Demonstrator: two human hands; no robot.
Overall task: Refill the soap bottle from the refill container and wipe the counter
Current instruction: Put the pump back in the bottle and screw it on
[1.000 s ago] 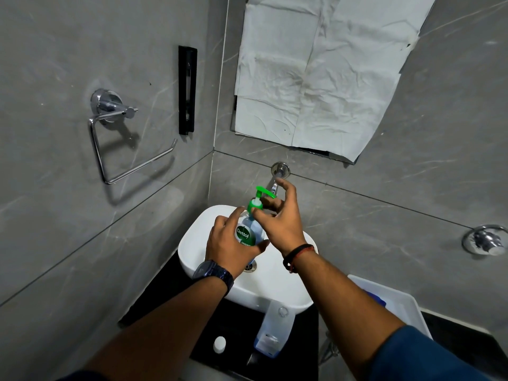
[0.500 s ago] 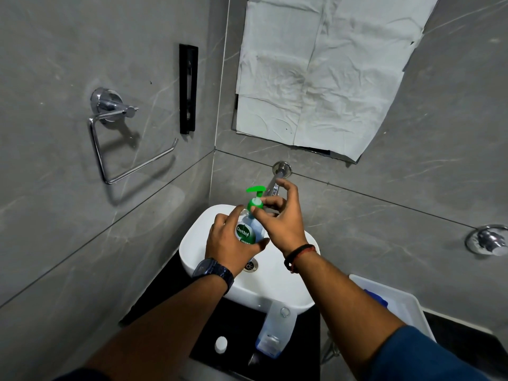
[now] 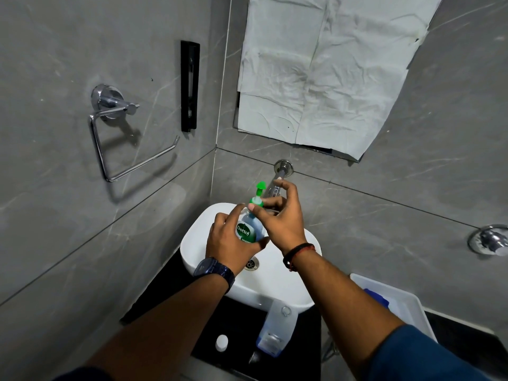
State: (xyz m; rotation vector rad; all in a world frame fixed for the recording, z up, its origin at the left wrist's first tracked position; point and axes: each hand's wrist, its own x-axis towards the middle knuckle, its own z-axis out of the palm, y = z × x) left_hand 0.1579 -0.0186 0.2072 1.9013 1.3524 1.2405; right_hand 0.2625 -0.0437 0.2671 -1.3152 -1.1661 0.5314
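Gripping the Dettol soap bottle (image 3: 248, 229) in our left hand (image 3: 231, 240) above the white basin (image 3: 275, 281), we pinch its green pump collar (image 3: 256, 201) with right-hand (image 3: 283, 224) fingertips.

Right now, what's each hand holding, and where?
Left hand wraps the soap bottle around its body. Right hand pinches the green pump at its collar.

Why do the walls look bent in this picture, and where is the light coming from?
Head view: the wide-angle lens bows the tile seams near the edges. The towel ring casts its shadow down and to the right, so light likely comes from upper left. The soap bottle label reads sharply; the faucet shows glare.
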